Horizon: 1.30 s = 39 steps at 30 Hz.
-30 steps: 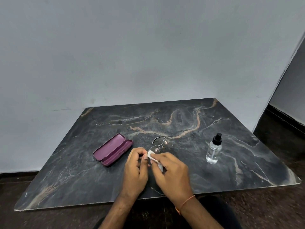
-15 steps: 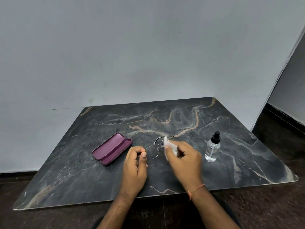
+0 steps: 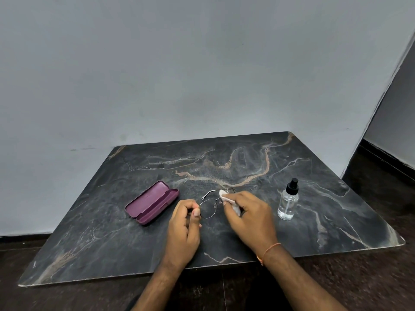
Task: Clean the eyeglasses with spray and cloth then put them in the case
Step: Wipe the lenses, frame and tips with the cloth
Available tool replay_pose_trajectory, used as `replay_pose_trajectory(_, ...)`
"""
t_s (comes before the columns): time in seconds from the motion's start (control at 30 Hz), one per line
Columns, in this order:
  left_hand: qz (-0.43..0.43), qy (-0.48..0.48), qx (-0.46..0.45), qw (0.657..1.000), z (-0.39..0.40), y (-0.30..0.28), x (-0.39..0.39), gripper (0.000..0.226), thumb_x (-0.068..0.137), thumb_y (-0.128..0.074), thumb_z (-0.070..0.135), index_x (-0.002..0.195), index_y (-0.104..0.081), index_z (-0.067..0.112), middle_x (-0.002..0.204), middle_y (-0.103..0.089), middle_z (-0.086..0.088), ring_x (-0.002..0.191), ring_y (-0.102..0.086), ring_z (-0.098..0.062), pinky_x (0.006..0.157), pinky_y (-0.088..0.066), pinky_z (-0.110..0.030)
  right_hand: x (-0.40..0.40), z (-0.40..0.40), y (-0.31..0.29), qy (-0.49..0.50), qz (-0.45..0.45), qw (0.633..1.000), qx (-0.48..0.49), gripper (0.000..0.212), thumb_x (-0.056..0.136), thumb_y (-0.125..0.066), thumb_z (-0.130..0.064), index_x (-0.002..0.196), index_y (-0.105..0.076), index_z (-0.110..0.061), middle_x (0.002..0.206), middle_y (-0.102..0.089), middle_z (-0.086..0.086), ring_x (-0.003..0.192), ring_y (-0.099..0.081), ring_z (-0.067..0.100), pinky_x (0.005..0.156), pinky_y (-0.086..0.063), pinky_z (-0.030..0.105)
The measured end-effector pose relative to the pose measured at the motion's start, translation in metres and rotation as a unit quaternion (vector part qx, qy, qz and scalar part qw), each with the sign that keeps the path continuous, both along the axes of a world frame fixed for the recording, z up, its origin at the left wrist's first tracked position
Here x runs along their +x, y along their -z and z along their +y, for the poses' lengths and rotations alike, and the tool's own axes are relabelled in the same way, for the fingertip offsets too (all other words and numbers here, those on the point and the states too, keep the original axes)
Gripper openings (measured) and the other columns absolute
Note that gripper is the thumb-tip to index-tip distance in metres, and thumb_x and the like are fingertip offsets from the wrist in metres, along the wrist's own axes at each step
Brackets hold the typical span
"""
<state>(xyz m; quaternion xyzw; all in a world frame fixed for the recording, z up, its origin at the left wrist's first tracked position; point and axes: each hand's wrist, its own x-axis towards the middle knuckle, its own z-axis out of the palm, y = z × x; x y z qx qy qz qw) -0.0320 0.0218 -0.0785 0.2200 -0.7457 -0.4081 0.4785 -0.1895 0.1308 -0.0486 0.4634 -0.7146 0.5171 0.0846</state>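
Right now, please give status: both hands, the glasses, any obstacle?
Left hand pinches eyeglasses at rim. Right hand holds cloth on other lens. Case open, path unobstructed.

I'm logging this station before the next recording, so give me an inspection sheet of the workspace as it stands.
Surface: dark marbled table, veined.
Job's things: eyeglasses held over the table; white cloth on the right lens; purple case open, left; spray bottle upright, right, capped.
Clutter: nothing seen.
Hands: left hand pinches the frame's left rim; right hand grips the cloth.
Cables: nothing seen.
Surroundings: grey wall behind, dark floor.
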Motion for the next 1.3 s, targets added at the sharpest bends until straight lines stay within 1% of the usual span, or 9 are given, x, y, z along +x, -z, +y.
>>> replay_pose_trajectory(0.13, -0.005, -0.001, 0.0, 1.0, -0.001, 0.001, 0.001, 0.021, 0.109, -0.051, 0.035, 0.102, -0.064, 0.02, 0.096, -0.064, -0.002, 0.077, -0.063, -0.017, 0.071, -0.052, -0.014, -0.014, -0.003, 0.001, 0.073, -0.061, 0.995, -0.004, 0.017, 0.093, -0.079, -0.022, 0.105, -0.086, -0.032, 0.082, -0.074, -0.011, 0.073, -0.069, 0.007, 0.068, -0.057, 0.039)
replay_pose_trajectory(0.33, -0.006, -0.003, 0.0, 1.0, -0.002, 0.002, 0.001, 0.018, 0.109, -0.051, 0.034, 0.102, -0.064, 0.023, 0.095, -0.064, 0.002, 0.079, -0.064, -0.02, 0.072, -0.052, -0.014, -0.005, 0.009, 0.012, -0.012, -0.007, 1.0, 0.017, 0.015, 0.091, -0.08, -0.026, 0.104, -0.085, -0.032, 0.094, -0.079, -0.017, 0.084, -0.074, 0.004, 0.071, -0.061, 0.036)
replay_pose_trajectory(0.5, -0.002, -0.001, 0.003, 1.0, -0.003, 0.005, 0.0, 0.02, 0.109, -0.051, 0.033, 0.102, -0.065, 0.019, 0.095, -0.064, -0.002, 0.081, -0.063, -0.021, 0.072, -0.054, -0.019, -0.021, 0.007, 0.009, 0.077, -0.063, 0.995, 0.033, 0.013, 0.092, -0.081, -0.027, 0.102, -0.086, -0.033, 0.092, -0.08, -0.016, 0.082, -0.073, 0.006, 0.073, -0.061, 0.038)
replay_pose_trajectory(0.6, 0.002, -0.002, 0.001, 1.0, -0.003, 0.004, 0.0, 0.021, 0.109, -0.051, 0.033, 0.103, -0.065, 0.018, 0.096, -0.064, -0.002, 0.081, -0.064, -0.021, 0.071, -0.055, -0.02, -0.013, 0.009, 0.01, 0.02, -0.03, 0.998, 0.048, 0.012, 0.092, -0.083, -0.028, 0.103, -0.086, -0.032, 0.088, -0.078, -0.014, 0.077, -0.071, 0.006, 0.069, -0.059, 0.038)
replay_pose_trajectory(0.7, 0.001, -0.008, -0.001, 1.0, -0.004, 0.004, -0.001, 0.022, 0.109, -0.051, 0.033, 0.103, -0.065, 0.018, 0.096, -0.064, -0.002, 0.079, -0.064, -0.021, 0.071, -0.055, -0.02, -0.007, 0.016, 0.011, -0.064, -0.006, 0.997, 0.053, 0.012, 0.092, -0.081, -0.029, 0.102, -0.086, -0.032, 0.087, -0.077, -0.017, 0.078, -0.071, 0.0, 0.069, -0.058, 0.03)
replay_pose_trajectory(0.8, 0.006, -0.013, 0.0, 1.0, -0.004, 0.003, -0.001, 0.02, 0.108, -0.051, 0.032, 0.103, -0.065, 0.018, 0.095, -0.064, -0.004, 0.078, -0.063, -0.021, 0.072, -0.053, -0.017, -0.013, 0.027, 0.009, -0.027, 0.03, 0.998, 0.057, 0.013, 0.092, -0.078, -0.029, 0.103, -0.085, -0.032, 0.092, -0.078, -0.017, 0.081, -0.073, 0.001, 0.07, -0.059, 0.03)
replay_pose_trajectory(0.97, 0.017, -0.02, 0.005, 1.0, -0.005, 0.004, 0.0, 0.018, 0.108, -0.051, 0.032, 0.104, -0.064, 0.021, 0.096, -0.064, -0.006, 0.078, -0.064, -0.022, 0.07, -0.056, -0.023, -0.034, 0.045, 0.005, 0.101, 0.141, 0.969, 0.175, 0.016, 0.092, -0.078, -0.029, 0.105, -0.082, -0.036, 0.095, -0.073, -0.016, 0.081, -0.073, 0.013, 0.06, -0.057, 0.03)
replay_pose_trajectory(1.1, 0.025, -0.027, 0.005, 0.999, -0.004, 0.003, 0.001, 0.018, 0.108, -0.051, 0.034, 0.103, -0.064, 0.022, 0.096, -0.065, -0.007, 0.079, -0.066, -0.022, 0.072, -0.055, -0.018, -0.045, 0.051, 0.005, 0.105, 0.17, 0.94, 0.276, 0.022, 0.1, -0.064, -0.035, 0.118, -0.077, -0.038, 0.109, -0.069, -0.015, 0.099, -0.068, 0.017, 0.07, -0.058, 0.034)
replay_pose_trajectory(1.3, 0.033, -0.031, 0.008, 0.999, -0.003, 0.005, 0.002, 0.02, 0.108, -0.051, 0.035, 0.104, -0.064, 0.02, 0.096, -0.065, -0.008, 0.079, -0.065, -0.024, 0.072, -0.055, -0.022, -0.044, 0.053, -0.001, 0.061, 0.106, 0.94, 0.319, 0.047, 0.089, -0.065, -0.057, 0.135, -0.067, -0.046, 0.109, -0.068, -0.022, 0.108, -0.067, 0.007, 0.073, -0.048, 0.025)
